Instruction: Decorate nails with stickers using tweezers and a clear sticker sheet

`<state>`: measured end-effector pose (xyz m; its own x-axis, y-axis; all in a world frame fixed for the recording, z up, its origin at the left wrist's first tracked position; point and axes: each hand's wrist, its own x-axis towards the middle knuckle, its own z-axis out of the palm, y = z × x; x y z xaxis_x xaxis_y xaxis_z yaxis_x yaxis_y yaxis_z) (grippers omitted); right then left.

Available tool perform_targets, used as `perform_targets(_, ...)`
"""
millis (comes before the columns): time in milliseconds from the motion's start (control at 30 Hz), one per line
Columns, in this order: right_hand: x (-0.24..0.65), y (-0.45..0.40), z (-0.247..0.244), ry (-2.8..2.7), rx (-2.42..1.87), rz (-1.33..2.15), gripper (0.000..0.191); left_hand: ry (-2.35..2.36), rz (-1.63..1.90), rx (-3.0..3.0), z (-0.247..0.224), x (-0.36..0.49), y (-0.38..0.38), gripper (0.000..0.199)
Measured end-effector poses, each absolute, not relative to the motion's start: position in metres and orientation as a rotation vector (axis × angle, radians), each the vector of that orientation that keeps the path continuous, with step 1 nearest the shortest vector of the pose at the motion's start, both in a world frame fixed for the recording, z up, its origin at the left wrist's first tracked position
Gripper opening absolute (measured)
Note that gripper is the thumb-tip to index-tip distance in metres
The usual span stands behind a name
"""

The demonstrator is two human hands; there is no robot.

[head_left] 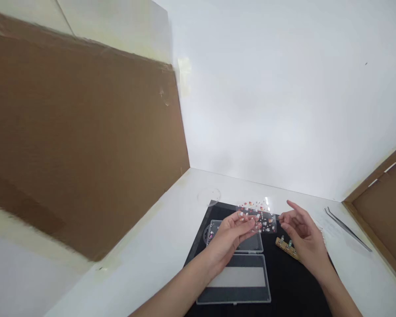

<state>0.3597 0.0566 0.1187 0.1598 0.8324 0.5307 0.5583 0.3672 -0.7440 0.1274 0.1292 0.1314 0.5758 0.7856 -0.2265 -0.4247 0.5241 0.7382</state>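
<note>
A person's left hand [226, 242] grips a clear sheet of printed stickers [257, 221] between thumb and fingers, holding it up above a black mat [293, 286] at lower center of the frame, while the right hand [303, 233] stands open and released, fingers spread, just beside the sheet's right edge and grasping nothing. Both forearms reach in from the bottom edge, elbows out of view, with the palms turned toward each other. The sheet, dotted with small red and white motifs, is off the mat. A clear plastic box [233, 300] lies open in two halves on the mat, one half showing a pale insert, the other partly hidden under the left hand, with small pink items too small to identify at its left end. A wooden strip [287, 248] set with small studs lies on the mat below the right hand, neither hand on it. Fine metal tweezers [348, 229] lie apart on the white table [152, 246] at right, untouched, and a brown cardboard panel [69, 132] fills the upper left of the frame
</note>
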Motion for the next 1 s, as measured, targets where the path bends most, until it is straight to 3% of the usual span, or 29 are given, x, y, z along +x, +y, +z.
perform_targets(167,0.343,0.052,0.093,-1.442,-1.252,0.429,0.035,0.647,0.754,0.610,0.121,0.127,0.122,0.077)
perform_targets(433,0.315,0.036,0.068,-1.383,-1.217,0.480,0.036,0.708,0.826,1.231,0.098,0.132,0.111,0.080)
perform_targets(533,0.307,0.034,0.060,-1.341,-1.204,0.435,0.034,0.610,0.804,1.234,0.094,0.135,0.103,0.073)
perform_targets(700,0.298,0.033,0.062,-1.284,-1.231,0.242,0.059,0.559,0.705,1.138,0.093,0.133,0.096,0.061)
perform_targets(833,0.300,0.028,0.073,-1.447,-1.309,0.062,0.042,0.628,0.694,1.110,0.091,0.130,0.097,0.060)
perform_targets(1000,0.305,0.030,0.088,-1.678,-1.276,-0.093,0.041,0.682,0.654,1.131,0.085,0.126,0.097,0.069)
